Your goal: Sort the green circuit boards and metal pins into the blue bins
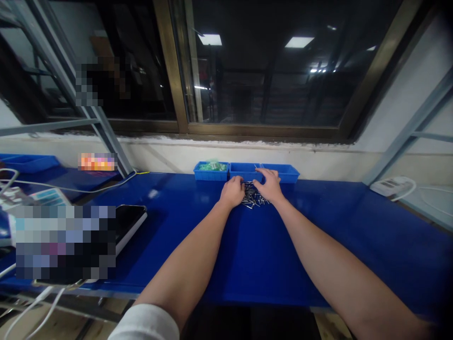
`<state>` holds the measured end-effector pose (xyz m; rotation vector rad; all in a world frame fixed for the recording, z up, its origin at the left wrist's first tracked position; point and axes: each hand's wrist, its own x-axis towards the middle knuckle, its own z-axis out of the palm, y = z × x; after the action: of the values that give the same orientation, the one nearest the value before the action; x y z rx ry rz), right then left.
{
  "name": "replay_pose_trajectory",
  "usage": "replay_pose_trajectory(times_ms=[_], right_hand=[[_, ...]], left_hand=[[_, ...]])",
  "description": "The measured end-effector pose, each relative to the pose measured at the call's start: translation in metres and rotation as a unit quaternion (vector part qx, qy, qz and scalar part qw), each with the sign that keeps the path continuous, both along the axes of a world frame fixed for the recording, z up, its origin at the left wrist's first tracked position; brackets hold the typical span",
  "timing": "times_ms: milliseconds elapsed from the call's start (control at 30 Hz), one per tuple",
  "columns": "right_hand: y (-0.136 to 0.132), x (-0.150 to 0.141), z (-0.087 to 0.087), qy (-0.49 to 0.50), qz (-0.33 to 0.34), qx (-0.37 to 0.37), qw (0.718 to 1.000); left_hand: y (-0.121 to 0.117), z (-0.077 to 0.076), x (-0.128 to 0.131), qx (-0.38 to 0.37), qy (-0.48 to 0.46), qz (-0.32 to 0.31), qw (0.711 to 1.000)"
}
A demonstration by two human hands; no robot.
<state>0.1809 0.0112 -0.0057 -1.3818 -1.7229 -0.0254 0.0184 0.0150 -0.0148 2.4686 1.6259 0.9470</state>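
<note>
My left hand (233,191) rests at the left edge of a pile of thin silver metal pieces that look like screws (252,196). Its fingers are curled together; what they may hold is too small to make out. Over the right side of the pile is my right hand (269,185), thumb and forefinger apart. A tiny bright sliver shows by the forefinger's tip, too small to name. Just behind the hands stand a middle blue bin (242,174) and a right blue bin (290,174), partly covered by my right hand.
A left blue bin (196,174) contains green plastic packets (212,166). The blue tabletop (262,255) runs back to a wall below a window. A dark device (130,217) with white cables lies left. Grey metal posts (113,146) flank the table; a white item (392,187) lies far right.
</note>
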Motion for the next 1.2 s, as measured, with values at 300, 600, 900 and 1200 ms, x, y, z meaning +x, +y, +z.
replay_pose_trajectory(times_ms=[300, 600, 900, 1200], right_hand=[[0.009, -0.003, -0.019, -0.119, -0.018, -0.126, 0.985], [0.011, 0.004, -0.015, -0.017, 0.041, -0.040, 0.998], [0.012, 0.003, -0.017, -0.032, 0.128, -0.158, 0.979], [0.016, 0.004, -0.022, -0.056, 0.126, -0.142, 0.980]], left_hand=[[0.003, -0.004, 0.001, -0.033, 0.042, 0.000, 0.999], [0.002, -0.002, 0.001, -0.046, 0.051, 0.000, 0.998], [0.003, -0.003, 0.001, -0.071, 0.056, -0.013, 0.996], [0.006, -0.006, 0.001, -0.060, 0.054, -0.030, 0.996]])
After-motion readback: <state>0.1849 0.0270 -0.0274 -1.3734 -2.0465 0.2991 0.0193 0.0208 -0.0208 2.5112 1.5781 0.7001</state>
